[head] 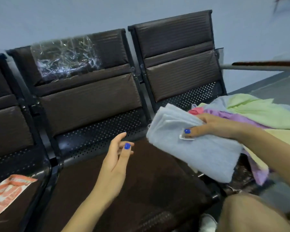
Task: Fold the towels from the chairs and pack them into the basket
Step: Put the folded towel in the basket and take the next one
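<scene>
This looks like a waiting area in a public or office building, to judge by the row of linked dark brown padded chairs [90, 101] on one black metal frame with perforated steel panels [100, 131] below the backrests. One backrest still wears crinkled clear plastic wrapping [65, 57], and behind the seats runs a plain pale blue-grey painted wall [57, 17]. A grey floor [278, 86] shows at the right past the end seat, and an orange and white printed plastic bag [8, 193] lies on the leftmost seat.
</scene>
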Demonstrator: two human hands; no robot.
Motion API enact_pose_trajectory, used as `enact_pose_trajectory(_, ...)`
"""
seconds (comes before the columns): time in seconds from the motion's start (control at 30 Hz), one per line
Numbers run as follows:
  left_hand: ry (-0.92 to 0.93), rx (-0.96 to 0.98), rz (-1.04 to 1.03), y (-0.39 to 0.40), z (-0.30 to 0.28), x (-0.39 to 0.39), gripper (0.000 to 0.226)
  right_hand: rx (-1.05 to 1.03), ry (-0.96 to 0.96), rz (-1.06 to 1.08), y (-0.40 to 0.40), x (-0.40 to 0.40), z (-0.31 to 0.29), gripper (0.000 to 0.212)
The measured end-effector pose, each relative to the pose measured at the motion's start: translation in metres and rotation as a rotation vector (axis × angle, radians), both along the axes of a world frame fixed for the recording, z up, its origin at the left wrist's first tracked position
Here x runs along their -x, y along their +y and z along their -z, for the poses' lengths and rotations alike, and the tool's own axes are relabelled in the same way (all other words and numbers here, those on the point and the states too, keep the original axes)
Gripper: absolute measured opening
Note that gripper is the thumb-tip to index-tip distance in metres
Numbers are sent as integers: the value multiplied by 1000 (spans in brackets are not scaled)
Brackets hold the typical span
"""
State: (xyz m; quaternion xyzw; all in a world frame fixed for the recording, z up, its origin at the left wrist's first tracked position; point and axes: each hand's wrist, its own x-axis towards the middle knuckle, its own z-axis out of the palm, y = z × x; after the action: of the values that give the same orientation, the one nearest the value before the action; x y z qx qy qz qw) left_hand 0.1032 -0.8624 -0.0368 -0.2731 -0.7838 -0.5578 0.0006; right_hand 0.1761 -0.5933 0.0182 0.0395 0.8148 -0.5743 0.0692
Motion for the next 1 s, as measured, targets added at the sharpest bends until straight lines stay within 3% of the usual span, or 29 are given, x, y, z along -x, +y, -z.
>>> enact_pose_trajectory(0.13, -129, -45, 161, 84, -2, -23, 16, 289, 41, 341, 88, -79, 11, 66)
enact_pose_trajectory(0.23, -157, 45, 366, 158, -2, -52, 15, 581, 91, 697, 146, -163, 45, 49)
enact_pose_trajectory(0.33, -187, 139, 576, 229, 5, -82, 25, 588, 75, 932, 184, -258, 75, 12)
enact_pose_trajectory(0.5, -122, 494, 835, 334, 43, -130, 46, 454, -121, 1244, 215, -389, 125, 29)
enact_pose_trajectory(0.63, 395, 985, 829, 390, 82, -148, 66, 270, -264, 1261, 226, -422, 166, 27)
enact_pose_trajectory(0.77, 826, 1217, 729, 416, 116, -129, 90, -71, -312, 1061, 251, -393, 207, 27)
enact_pose_trajectory(0.83, 1008, 1192, 711, 416, 133, -117, 108, -178, -386, 861, 269, -367, 231, 20)
enact_pose_trajectory(0.9, 1105, 1098, 758, 412, 145, -109, 121, -152, -483, 693, 286, -337, 258, 18)
enact_pose_trajectory(1.0, 1107, 908, 776, 411, 158, -99, 111, -158, -611, 559, 309, -296, 303, 12)
